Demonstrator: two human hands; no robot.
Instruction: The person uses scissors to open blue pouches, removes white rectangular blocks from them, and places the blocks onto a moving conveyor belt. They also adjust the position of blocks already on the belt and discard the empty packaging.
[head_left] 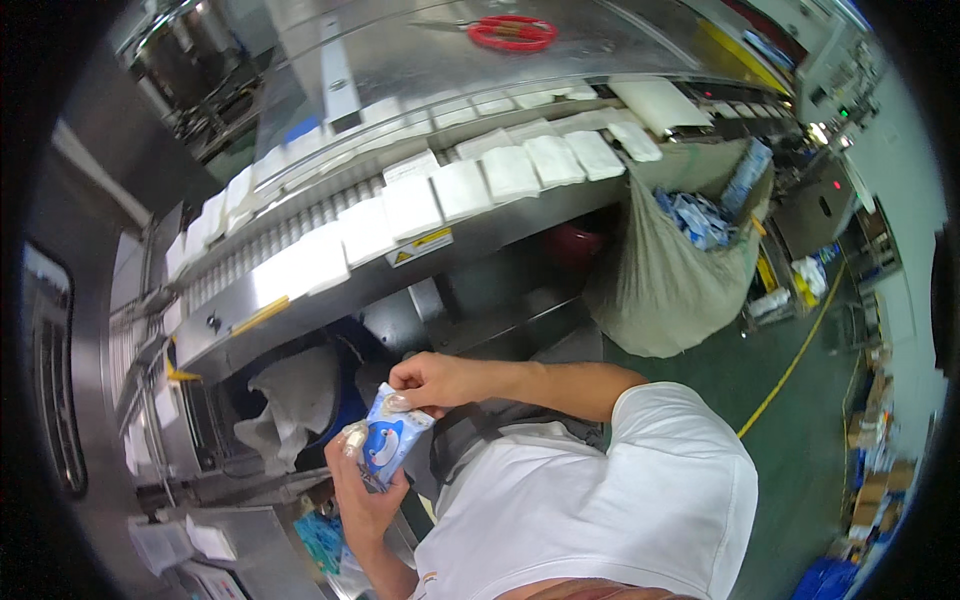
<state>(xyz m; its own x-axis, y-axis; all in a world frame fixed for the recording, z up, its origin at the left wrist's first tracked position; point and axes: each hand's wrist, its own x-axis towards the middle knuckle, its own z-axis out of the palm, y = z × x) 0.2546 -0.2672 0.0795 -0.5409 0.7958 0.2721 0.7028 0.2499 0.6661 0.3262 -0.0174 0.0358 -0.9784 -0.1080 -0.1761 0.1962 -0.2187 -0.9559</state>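
A small blue and white soft packet (pixel 388 445) with a cartoon picture on its front is held up in front of my body. My left hand (pixel 362 497) grips it from the left and below, thumb and fingers on its sides. With my right hand (pixel 432 382) I pinch its upper edge, the fingers curled. Pale coverings sit on some of my fingertips. Beyond the packet runs a conveyor (pixel 240 318) with white folded pads (pixel 411 207) lined up along it, apart from both hands.
A large cloth sack (pixel 668 290) with blue and white wrappers hangs at the conveyor's right. Red-handled scissors (pixel 512 33) lie on the metal top at the back. Left of my hands, white cloth (pixel 275 435) lies over a dark blue bin. Cardboard boxes (pixel 872 495) stand far right.
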